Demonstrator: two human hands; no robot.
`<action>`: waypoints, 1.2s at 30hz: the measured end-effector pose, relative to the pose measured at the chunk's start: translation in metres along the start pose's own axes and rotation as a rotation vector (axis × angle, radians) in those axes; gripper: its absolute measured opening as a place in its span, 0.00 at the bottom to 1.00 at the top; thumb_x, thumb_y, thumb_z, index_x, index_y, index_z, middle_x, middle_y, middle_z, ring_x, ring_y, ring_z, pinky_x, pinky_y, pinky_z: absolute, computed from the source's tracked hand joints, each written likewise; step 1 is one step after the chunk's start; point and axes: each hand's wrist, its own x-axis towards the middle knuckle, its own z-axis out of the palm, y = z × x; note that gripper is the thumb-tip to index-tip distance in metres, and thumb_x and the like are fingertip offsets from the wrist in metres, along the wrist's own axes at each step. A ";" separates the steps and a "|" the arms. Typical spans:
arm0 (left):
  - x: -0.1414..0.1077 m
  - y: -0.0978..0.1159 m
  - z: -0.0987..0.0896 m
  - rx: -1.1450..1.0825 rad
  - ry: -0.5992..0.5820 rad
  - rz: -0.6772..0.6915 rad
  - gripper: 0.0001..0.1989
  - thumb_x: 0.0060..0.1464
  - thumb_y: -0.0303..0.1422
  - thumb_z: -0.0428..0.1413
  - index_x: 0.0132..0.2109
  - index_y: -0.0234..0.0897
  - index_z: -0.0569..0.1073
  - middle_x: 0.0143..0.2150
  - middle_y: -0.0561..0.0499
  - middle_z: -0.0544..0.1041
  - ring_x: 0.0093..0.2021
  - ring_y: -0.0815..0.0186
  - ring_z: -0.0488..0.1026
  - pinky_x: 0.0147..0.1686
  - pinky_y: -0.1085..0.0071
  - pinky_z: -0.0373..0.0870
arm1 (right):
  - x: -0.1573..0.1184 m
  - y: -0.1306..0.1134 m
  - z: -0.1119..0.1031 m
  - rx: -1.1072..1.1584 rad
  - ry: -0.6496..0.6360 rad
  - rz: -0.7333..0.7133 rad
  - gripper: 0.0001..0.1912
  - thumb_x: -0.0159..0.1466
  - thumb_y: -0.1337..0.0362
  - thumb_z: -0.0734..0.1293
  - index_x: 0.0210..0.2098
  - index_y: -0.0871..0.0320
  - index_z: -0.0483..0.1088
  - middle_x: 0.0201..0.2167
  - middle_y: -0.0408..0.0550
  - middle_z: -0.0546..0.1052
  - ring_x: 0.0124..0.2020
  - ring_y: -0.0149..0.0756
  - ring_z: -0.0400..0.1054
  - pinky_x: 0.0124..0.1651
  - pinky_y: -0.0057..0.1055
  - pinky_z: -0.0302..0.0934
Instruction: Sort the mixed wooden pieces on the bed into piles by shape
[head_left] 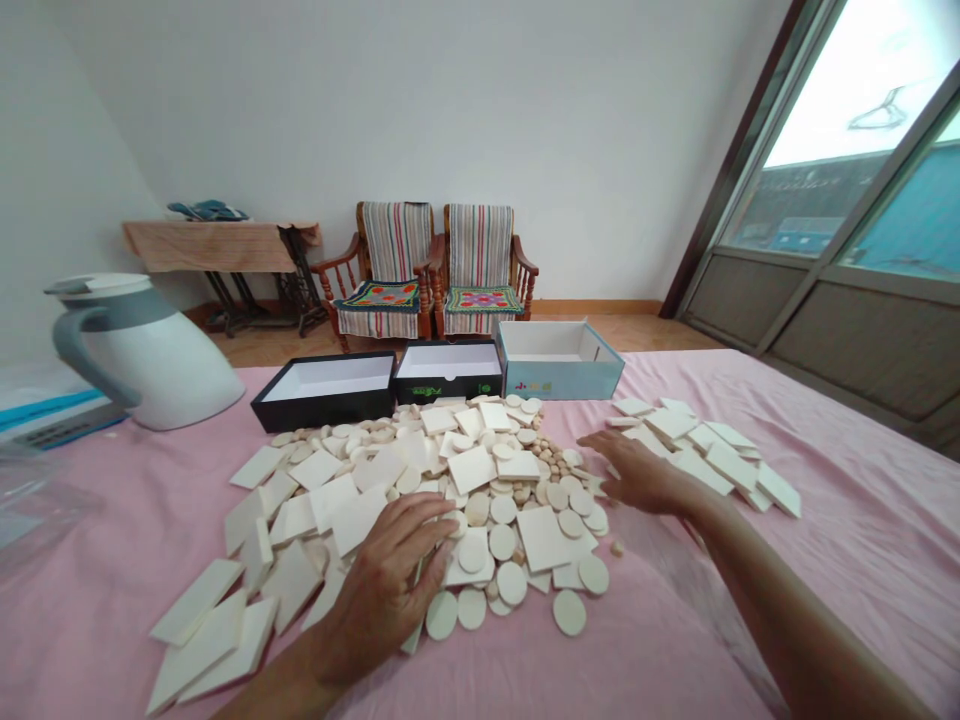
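Note:
My left hand (394, 572) rests on the near side of a large mixed pile of pale wooden pieces. Its fingers and thumb are curled around a square wooden tile (411, 638), whose edge shows below the palm. Round wooden discs (511, 582) lie just right of this hand. At the right edge of the pile, my right hand (637, 472) is open, fingers stretched leftward near small wooden balls (551, 460), with nothing visible in it. Beside it, to the right, sits a separate heap of square tiles (709, 450).
Behind the pile stand a black box (326, 410), a second black box (450, 385) and a light blue box (562, 378). A white and grey jug (172, 360) is at left on the pink cloth (645, 650). Two chairs (397, 240) are against the wall.

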 end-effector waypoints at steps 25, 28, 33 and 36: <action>0.000 0.000 0.003 -0.022 -0.006 0.010 0.11 0.58 0.24 0.53 0.47 0.36 0.73 0.48 0.44 0.75 0.53 0.60 0.69 0.51 0.61 0.72 | 0.019 -0.041 0.021 0.309 0.102 -0.082 0.19 0.50 0.75 0.63 0.42 0.60 0.71 0.39 0.52 0.76 0.39 0.38 0.69 0.41 0.30 0.60; 0.000 0.000 0.003 -0.027 -0.009 0.005 0.12 0.58 0.24 0.53 0.48 0.36 0.73 0.48 0.43 0.75 0.53 0.60 0.69 0.51 0.61 0.72 | 0.023 -0.054 0.018 0.309 0.141 -0.112 0.20 0.49 0.77 0.63 0.41 0.60 0.71 0.39 0.52 0.76 0.38 0.38 0.69 0.40 0.30 0.60; 0.000 0.000 0.001 -0.023 -0.023 0.003 0.12 0.58 0.24 0.53 0.48 0.36 0.73 0.48 0.43 0.75 0.53 0.60 0.70 0.50 0.61 0.72 | 0.029 -0.089 0.010 0.271 0.171 -0.156 0.21 0.51 0.79 0.62 0.43 0.61 0.71 0.39 0.54 0.76 0.40 0.40 0.69 0.42 0.33 0.62; 0.000 0.001 -0.001 -0.021 -0.023 -0.002 0.11 0.58 0.24 0.52 0.48 0.36 0.73 0.48 0.43 0.75 0.53 0.59 0.70 0.50 0.61 0.72 | 0.031 -0.105 0.003 0.354 0.203 -0.278 0.23 0.53 0.76 0.63 0.49 0.59 0.69 0.45 0.55 0.75 0.44 0.39 0.69 0.45 0.35 0.64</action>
